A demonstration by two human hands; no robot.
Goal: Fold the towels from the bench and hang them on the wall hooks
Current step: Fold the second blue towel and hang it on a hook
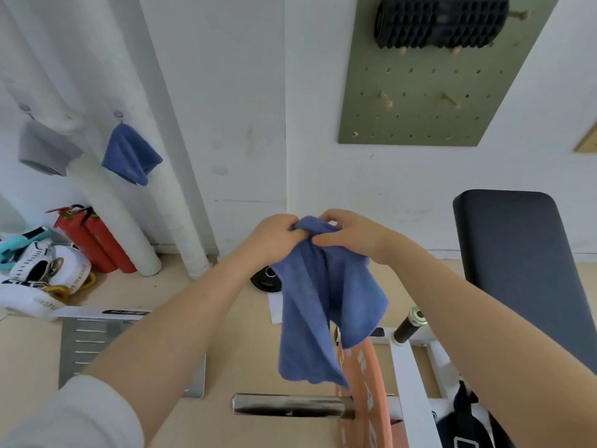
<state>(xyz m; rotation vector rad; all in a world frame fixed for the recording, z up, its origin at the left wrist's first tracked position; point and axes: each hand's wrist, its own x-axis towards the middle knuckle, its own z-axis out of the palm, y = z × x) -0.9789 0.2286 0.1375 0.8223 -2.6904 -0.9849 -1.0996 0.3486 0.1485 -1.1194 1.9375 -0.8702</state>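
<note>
In the head view, both hands meet at mid-frame, out in front of the body. The left hand (274,236) has its fingers curled over the top edge of a blue towel (318,305), and the right hand (347,236) pinches the same edge just beside it, the knuckles of the two nearly touching. The cloth is gathered between them and hangs straight down below the hands in loose folds, its lower corner falling in front of an orange weight plate (365,399) on a steel bar (290,405). Holding it high by one bunched edge lets gravity pull the fabric flat; I judge this to be a fold in hand, with the corners being brought together, and not yet a neat finished fold.

Up and far to the left of the left hand, two towels already hang on the wall: a grey towel (45,150) and a second blue towel (130,155), each from its own small hook (119,115). They look folded into compact shapes, so the task seems well along. Whether a free hook lies nearby cannot be told.

To the right of the right hand stands the dark padded bench (517,253), and no towel shows on the part of its pad in view. Above the right hand a green pegboard (420,101) carries a black roller (441,21).
</note>
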